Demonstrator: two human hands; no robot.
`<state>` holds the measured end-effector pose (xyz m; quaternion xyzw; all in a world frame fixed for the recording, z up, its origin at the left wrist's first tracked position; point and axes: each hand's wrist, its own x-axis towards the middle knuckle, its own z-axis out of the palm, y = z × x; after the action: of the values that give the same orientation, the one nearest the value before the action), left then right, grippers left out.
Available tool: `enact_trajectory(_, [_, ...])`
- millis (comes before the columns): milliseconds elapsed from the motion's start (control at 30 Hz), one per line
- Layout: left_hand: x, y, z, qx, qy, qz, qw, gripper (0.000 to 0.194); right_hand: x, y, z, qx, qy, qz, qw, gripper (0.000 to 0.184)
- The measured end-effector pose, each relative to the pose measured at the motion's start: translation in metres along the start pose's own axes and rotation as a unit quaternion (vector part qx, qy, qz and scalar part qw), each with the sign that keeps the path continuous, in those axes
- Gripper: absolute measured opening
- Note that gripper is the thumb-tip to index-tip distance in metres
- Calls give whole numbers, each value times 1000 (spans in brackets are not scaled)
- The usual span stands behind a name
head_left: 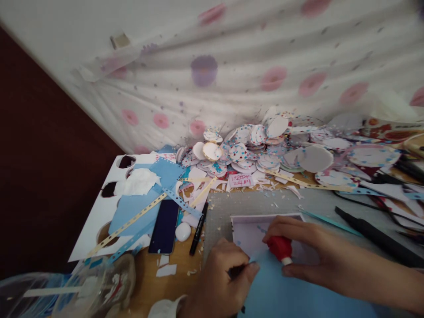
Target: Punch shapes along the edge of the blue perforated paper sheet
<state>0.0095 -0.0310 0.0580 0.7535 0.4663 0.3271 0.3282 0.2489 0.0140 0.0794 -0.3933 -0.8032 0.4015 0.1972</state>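
My right hand (pixel 308 247) is closed around a small red tool with a white tip (pixel 281 249), pressing it down onto a pale lilac card (pixel 248 232). My left hand (pixel 220 274) is pinched on a thin dark tool (pixel 236 270) at the edge of a light blue sheet (pixel 285 291). Both sheets lie on a grey cutting mat (pixel 265 204). What the red tool is, I cannot make out.
A heap of round paper cut-outs (pixel 251 150) lies against the floral cloth (pixel 232 66) behind. At left are a dark phone (pixel 164 226), a black pen (pixel 198 229), a white sheet with holes (pixel 99 212), paper strips and scraps. Black tools (pixel 377 236) lie at right. A clear plastic bag (pixel 82 287) sits bottom left.
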Motion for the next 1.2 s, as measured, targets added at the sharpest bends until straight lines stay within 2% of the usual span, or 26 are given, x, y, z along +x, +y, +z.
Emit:
enact_trajectory(100, [-2,0,-1,-3,5,-6,1000,37,4,3,5,4,-42,-3,999,16])
enact_trajectory(233, [-5,-2,-1,-1,7,-19,1000,38,6,12,12,35,-50,13,998,21])
enact_trajectory(367, [-5,-4,-1,-4,11,-16,1000,38,4,19,18,-3,-55,20,998,17])
enact_trajectory(467, [-3,-6,0,-11,12,-14,1000,39,2,15,18,-8,-66,23,998,16])
enact_trajectory(567, [-1,-7,2,-14,29,-6,999,40,5,5,16,27,-86,45,995,12])
enact_trajectory(733, [-2,-7,8,-19,44,-7,999,38,13,-2,13,92,-100,90,987,16])
enact_trajectory(933, [-6,-10,11,-25,58,-4,998,38,12,-5,10,116,-114,95,982,12])
enact_trajectory(1033, [-6,-10,11,-33,59,0,998,37,8,-6,10,94,-100,81,987,9])
enact_trajectory(1200, [-7,-8,12,-36,38,-23,998,41,-2,0,19,76,-14,20,997,11])
